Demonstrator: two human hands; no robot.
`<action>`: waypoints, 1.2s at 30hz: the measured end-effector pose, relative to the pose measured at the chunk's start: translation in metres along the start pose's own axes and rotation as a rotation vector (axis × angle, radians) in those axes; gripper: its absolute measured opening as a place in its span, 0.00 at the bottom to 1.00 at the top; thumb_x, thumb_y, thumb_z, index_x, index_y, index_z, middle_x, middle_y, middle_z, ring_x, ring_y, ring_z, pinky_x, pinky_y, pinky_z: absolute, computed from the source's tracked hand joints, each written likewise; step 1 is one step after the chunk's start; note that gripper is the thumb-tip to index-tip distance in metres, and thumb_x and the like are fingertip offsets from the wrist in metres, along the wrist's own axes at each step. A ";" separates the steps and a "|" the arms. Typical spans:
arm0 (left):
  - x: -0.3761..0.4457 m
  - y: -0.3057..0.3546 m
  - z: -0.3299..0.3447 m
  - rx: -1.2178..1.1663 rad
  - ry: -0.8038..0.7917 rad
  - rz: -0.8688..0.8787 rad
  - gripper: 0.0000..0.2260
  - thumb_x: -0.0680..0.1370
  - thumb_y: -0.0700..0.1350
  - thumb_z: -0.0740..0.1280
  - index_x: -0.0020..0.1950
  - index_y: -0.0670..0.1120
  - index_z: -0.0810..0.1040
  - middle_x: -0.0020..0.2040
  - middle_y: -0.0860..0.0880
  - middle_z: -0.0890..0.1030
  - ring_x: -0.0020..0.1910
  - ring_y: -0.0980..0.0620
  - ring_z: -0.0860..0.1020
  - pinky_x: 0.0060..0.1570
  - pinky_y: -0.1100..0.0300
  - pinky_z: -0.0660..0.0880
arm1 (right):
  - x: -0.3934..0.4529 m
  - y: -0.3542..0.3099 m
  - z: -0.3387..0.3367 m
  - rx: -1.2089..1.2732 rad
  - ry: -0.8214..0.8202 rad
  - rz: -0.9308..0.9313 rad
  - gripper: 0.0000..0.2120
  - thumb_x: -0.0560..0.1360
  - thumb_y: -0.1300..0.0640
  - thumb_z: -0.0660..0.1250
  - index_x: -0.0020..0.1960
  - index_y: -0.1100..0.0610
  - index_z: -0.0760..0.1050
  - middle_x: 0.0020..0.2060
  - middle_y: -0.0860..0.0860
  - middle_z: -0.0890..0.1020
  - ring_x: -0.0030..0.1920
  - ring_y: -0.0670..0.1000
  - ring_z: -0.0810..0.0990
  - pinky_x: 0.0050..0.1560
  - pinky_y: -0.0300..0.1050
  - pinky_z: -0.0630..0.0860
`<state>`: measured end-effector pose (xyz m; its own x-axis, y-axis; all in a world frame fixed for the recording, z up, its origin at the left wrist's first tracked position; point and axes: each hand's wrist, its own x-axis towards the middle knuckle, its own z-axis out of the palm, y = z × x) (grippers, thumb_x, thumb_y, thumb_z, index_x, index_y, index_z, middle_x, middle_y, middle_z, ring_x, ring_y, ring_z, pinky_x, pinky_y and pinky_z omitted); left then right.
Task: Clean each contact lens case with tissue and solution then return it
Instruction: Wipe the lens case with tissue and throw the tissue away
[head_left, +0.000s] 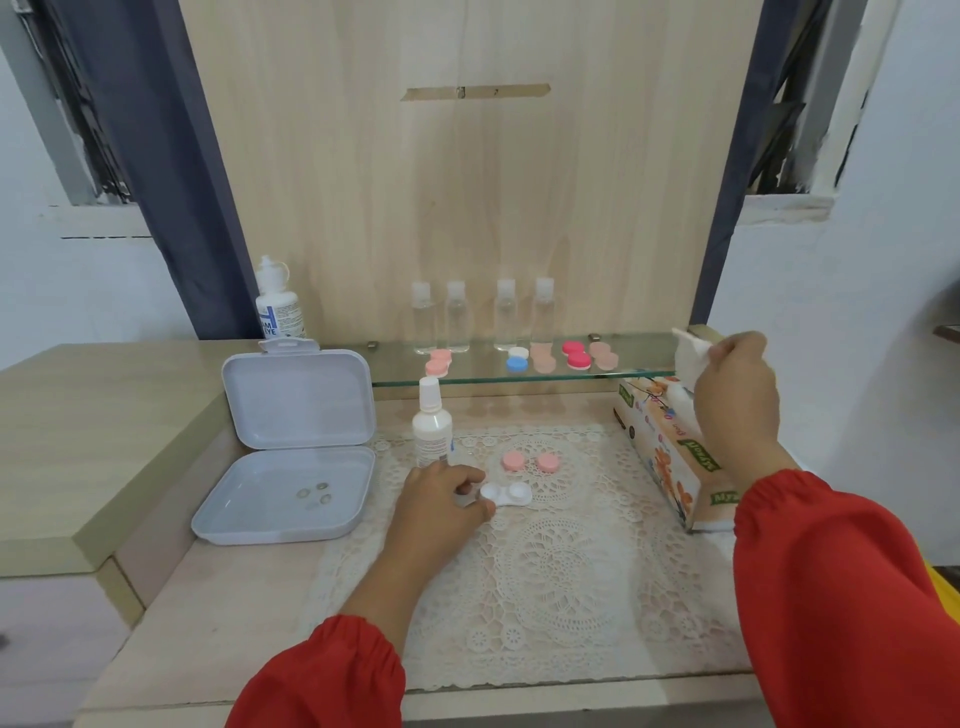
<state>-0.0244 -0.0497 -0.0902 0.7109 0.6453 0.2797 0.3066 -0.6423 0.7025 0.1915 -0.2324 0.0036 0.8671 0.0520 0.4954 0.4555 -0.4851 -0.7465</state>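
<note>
A white contact lens case (506, 493) lies uncapped on the lace mat (561, 561). My left hand (441, 501) pinches its left end. Its two pink caps (530, 461) lie just behind it. My right hand (737, 384) is raised above the tissue box (670, 457) and pinches a white tissue (691, 353) drawn up out of it. A white solution bottle (431, 423) stands just behind my left hand. Several more lens cases (545, 357), pink, red and blue-white, sit on the glass shelf (644, 373).
An open lilac box (291, 441) at the left has contact lenses (314, 493) in its tray. A larger solution bottle (278, 306) stands behind it. Several small clear bottles (483, 317) line the back of the glass shelf. A wooden panel rises behind.
</note>
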 end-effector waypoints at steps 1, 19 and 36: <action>0.000 0.000 0.000 0.000 0.001 -0.001 0.17 0.73 0.49 0.72 0.61 0.52 0.79 0.48 0.56 0.75 0.55 0.53 0.68 0.54 0.60 0.66 | -0.003 -0.008 -0.004 0.040 0.028 -0.037 0.08 0.82 0.60 0.51 0.56 0.62 0.65 0.43 0.56 0.73 0.42 0.58 0.72 0.41 0.51 0.69; -0.002 0.005 -0.007 -0.256 -0.001 0.005 0.14 0.67 0.44 0.66 0.47 0.62 0.79 0.42 0.55 0.76 0.49 0.49 0.73 0.52 0.55 0.73 | -0.144 -0.023 0.043 0.217 -0.826 -0.012 0.12 0.71 0.62 0.64 0.47 0.45 0.68 0.38 0.51 0.83 0.40 0.54 0.81 0.40 0.50 0.76; -0.010 0.010 -0.018 -0.235 0.453 0.112 0.21 0.73 0.26 0.57 0.55 0.47 0.79 0.50 0.50 0.73 0.49 0.58 0.72 0.51 0.78 0.65 | -0.123 -0.013 0.065 0.000 -0.839 -0.226 0.21 0.70 0.46 0.73 0.62 0.41 0.76 0.48 0.38 0.78 0.47 0.41 0.75 0.47 0.40 0.72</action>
<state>-0.0402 -0.0545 -0.0742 0.3700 0.7255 0.5803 0.0572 -0.6412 0.7652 0.0920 -0.1763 -0.0765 0.6182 0.7733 0.1406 0.6348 -0.3857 -0.6696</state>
